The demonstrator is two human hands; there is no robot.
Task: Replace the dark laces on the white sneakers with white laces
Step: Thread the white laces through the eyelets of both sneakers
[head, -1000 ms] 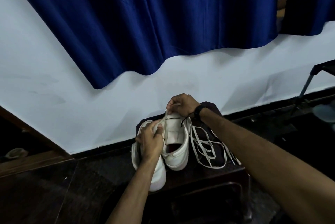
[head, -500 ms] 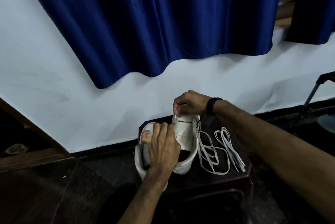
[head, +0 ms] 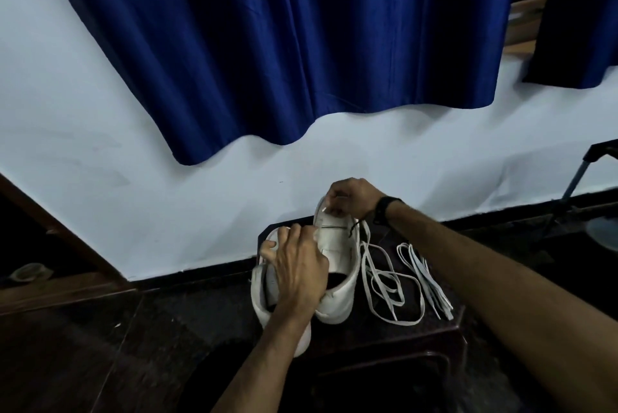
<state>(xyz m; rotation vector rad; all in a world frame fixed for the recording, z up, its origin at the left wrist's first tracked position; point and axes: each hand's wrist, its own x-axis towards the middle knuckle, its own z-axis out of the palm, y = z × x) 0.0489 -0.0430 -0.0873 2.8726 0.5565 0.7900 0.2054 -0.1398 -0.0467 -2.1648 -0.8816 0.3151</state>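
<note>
Dark stool, sneaker under fingers

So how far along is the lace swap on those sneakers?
Early to midway, it seems. The right sneaker shows white lace runs across its tongue, with a dark lace end dangling near the toe. The right hand pinches lace at the toe end; the left hand grips the sneaker's side. A loose white lace and a bundled white lace lie beside it. The left sneaker is mostly hidden, so its state is unclear.
</note>
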